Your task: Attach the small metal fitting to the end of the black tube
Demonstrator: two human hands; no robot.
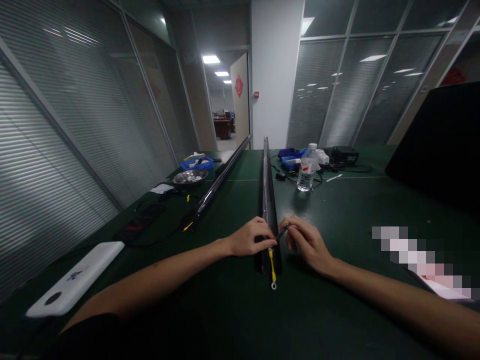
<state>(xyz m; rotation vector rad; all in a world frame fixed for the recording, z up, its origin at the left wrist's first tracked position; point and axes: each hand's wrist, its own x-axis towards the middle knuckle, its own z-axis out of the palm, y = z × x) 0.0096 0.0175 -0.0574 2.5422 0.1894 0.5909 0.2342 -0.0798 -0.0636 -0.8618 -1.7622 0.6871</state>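
At the black rail's [267,190] near end, the left hand [249,239], nearly closed, hold unclear, should brace steadily while the right hand [310,245] pinches the slim dark piece [282,232].

From where I stand, the only camera sits on the person's head, facing forward and down over both close-by hands and along the green table [348,210] to the doorway [225,100]
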